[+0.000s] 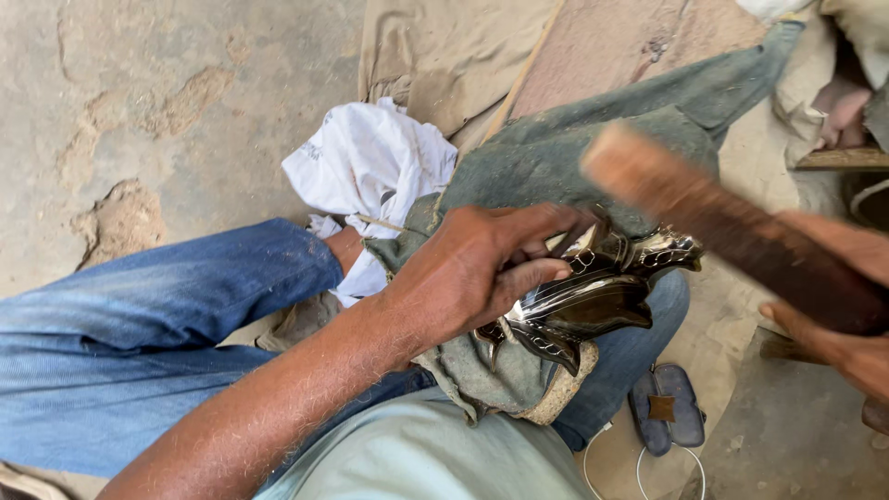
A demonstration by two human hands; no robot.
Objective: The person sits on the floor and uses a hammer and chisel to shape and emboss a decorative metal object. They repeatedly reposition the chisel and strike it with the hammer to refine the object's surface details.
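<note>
Embossed dark metal piece [593,301], glossy and leaf-shaped, lies on the grey-green cloth [546,157] draped over our lap, near the cloth's lower edge. Our left hand [472,268] presses it down, fingers curled together over its upper rim, pinching a thin pale tool [572,243] against it. Our right hand [847,329] is closed around a wooden mallet [722,218], blurred, raised above the piece. A white bag [366,157] sits beside our left knee.
</note>
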